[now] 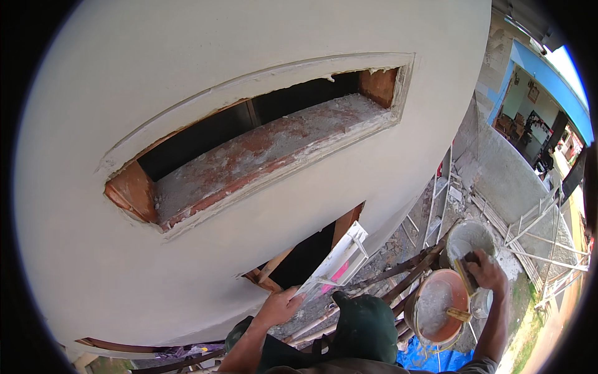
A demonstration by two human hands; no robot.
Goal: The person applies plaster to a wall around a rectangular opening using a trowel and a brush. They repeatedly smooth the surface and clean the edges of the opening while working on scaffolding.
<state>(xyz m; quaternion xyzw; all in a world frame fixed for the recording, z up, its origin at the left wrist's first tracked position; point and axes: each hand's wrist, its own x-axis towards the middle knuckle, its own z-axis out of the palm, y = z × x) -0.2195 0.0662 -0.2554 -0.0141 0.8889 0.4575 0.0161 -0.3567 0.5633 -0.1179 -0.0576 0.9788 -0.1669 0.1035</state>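
Got dark green clothing [366, 329] right up close at the bottom edge. Gripping the lower end of a white board [330, 260] in the left hand [280, 308] — tilted with its long axis up to the right, pointing past the lower wall opening [305, 254]. Next along, see an orange bucket [456, 288] of grey mix [433, 305]. Then clutching a yellow-edged scraper [464, 274] in the right hand [486, 272] — slanted down-right by the bucket's rim, can't tell exact finger placement.
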